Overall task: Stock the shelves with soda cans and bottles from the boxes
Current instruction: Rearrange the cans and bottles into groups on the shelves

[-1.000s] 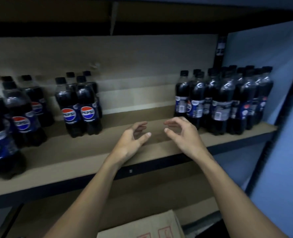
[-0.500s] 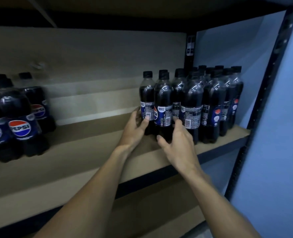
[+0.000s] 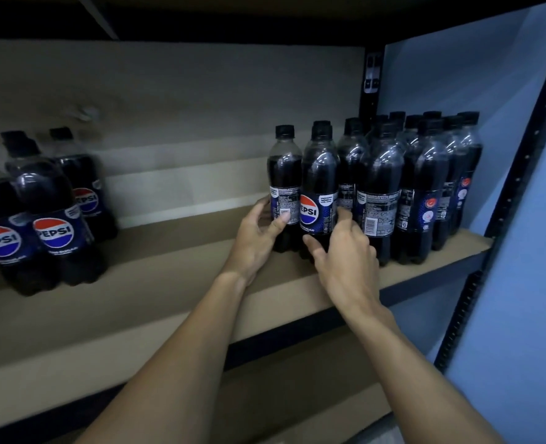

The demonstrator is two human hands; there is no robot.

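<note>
At the far left of the shelf (image 3: 169, 283) stands the left group of bottles (image 3: 53, 225), upright, with the logos turned to the near side. A wide stretch of board separates it from the hands.

The left hand (image 3: 255, 232) holds the end bottle (image 3: 284, 174). Its thumb lies on the label and the other fingers go round the left side toward the far face. Just to the right, and close against it, is the front bottle (image 3: 319, 174). The right hand (image 3: 345, 248) pinches this one low, with the thumb on the near face under the logo and the forefinger on the right flank. So the two hands are close together, but each is clamped on its own bottle.

Both bottles stand on the board with the long axis vertical and the black cap up. The front bottle shows its logo to the near side, while the end bottle shows the small print instead.

Each bottle appears full almost to the neck, so it is probably rather heavy for its size. The sealed plastic should feel firm, not soft. The glossy label may slip, yet the label band at mid-height seems the best place to grip. A bottle is tall on a small base and may tip against the right cluster (image 3: 425, 187). This cluster fills the right end of the shelf, in front of the black post (image 3: 371, 75) and beside the blue wall (image 3: 505, 91).
</note>
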